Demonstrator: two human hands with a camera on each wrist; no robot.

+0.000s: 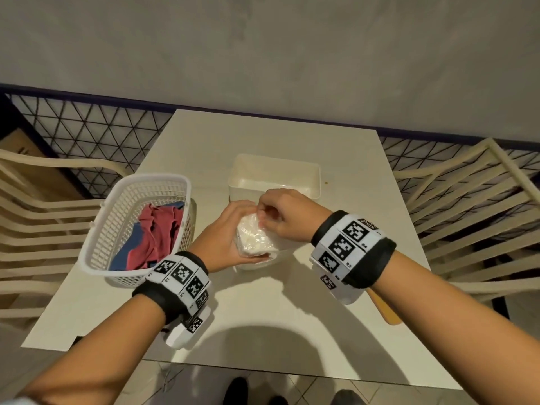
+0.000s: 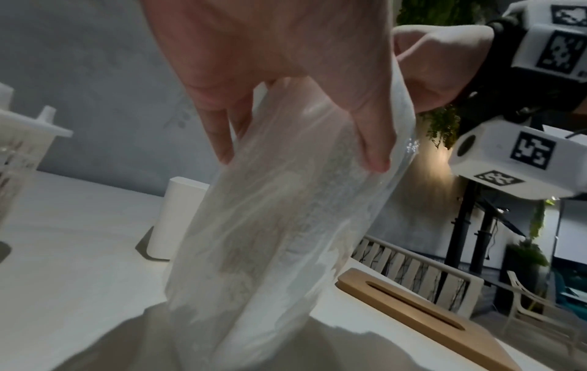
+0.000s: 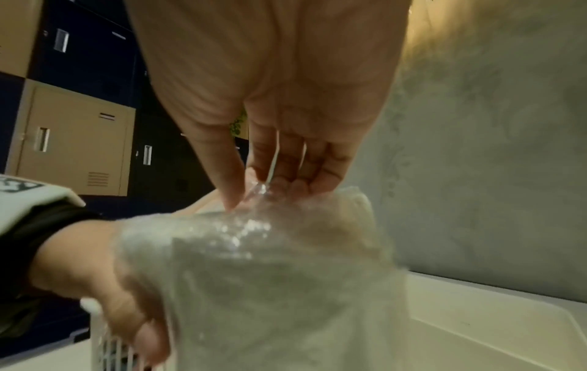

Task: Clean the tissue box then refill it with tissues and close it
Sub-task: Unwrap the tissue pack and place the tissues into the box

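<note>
A pack of white tissues in clear plastic wrap [image 1: 255,239] [image 2: 279,226] [image 3: 270,288] is held above the middle of the table. My left hand [image 1: 226,238] [image 2: 286,100] grips it from the left side, fingers curled round it. My right hand [image 1: 274,216] [image 3: 254,190] pinches the wrap at the pack's top end. The open white tissue box [image 1: 274,176] [image 3: 492,313] stands just behind the hands, its inside bare. Its wooden lid with a slot [image 2: 422,313] [image 1: 385,309] lies at the table's right edge, partly hidden under my right wrist.
A white plastic basket [image 1: 137,226] holding red and blue cloths stands at the left of the table [image 1: 263,317]. Cream slatted chairs [image 1: 467,211] flank the table on both sides. A wall lies behind the far edge.
</note>
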